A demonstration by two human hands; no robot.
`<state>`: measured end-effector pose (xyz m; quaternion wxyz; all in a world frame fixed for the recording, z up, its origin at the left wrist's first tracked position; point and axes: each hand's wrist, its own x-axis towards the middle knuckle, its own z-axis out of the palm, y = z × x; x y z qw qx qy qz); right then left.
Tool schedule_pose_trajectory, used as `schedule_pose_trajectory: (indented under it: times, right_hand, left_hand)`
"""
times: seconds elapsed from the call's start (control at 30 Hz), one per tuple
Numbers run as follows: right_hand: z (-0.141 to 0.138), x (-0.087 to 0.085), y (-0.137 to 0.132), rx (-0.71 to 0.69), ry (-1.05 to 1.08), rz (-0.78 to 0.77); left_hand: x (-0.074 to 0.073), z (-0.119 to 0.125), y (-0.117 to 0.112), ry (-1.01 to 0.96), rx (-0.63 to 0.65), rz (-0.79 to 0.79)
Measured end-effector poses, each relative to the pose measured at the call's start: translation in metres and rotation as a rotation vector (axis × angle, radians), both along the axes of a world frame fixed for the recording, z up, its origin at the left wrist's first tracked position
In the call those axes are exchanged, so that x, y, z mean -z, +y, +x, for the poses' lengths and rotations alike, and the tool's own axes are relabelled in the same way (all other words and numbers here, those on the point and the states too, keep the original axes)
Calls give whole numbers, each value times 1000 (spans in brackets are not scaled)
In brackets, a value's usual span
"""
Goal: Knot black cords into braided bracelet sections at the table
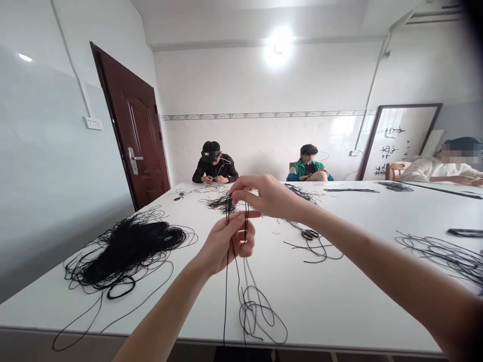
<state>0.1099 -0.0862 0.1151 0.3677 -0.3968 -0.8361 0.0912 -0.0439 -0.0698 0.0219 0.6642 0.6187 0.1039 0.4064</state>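
Note:
Thin black cord (225,296) hangs from my two hands, which are raised over the near middle of the white table. My left hand (226,239) is closed around the strands, thumb pressed on them and index finger stretched to the right. Just above it, my right hand (260,193) pinches the upper part of the cord between thumb and fingertips. Strands loop down between the hands, and the lower ends reach the table's front edge. A loose coil of cord (264,306) lies on the table beneath; whether it joins the held strands is unclear.
A big tangled heap of black cord (128,246) covers the left side. Scissors (309,234) lie right of my hands beside cut pieces. More cord (449,256) is at the right. Several people sit around the table (362,301). A brown door (132,125) stands at left.

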Motion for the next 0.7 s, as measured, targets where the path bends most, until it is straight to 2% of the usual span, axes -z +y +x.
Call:
schedule_pose_trajectory:
  times: [0.17, 0.33, 0.43, 0.6, 0.7]
  right_hand:
    - [11, -6, 12, 12, 45, 21]
    - [13, -15, 12, 24, 20, 51]
    - [13, -24, 12, 64, 13, 94]
    - [15, -56, 19, 133, 73, 176]
    - [17, -81, 22, 111, 209, 151]
  left_hand:
    - [10, 2, -6, -45, -112, -42]
    - [21, 9, -1, -33, -274, 56]
    - [29, 11, 5, 29, -315, 123]
    - [42, 8, 13, 228, -293, 218]
    - [46, 5, 18, 358, -253, 272]
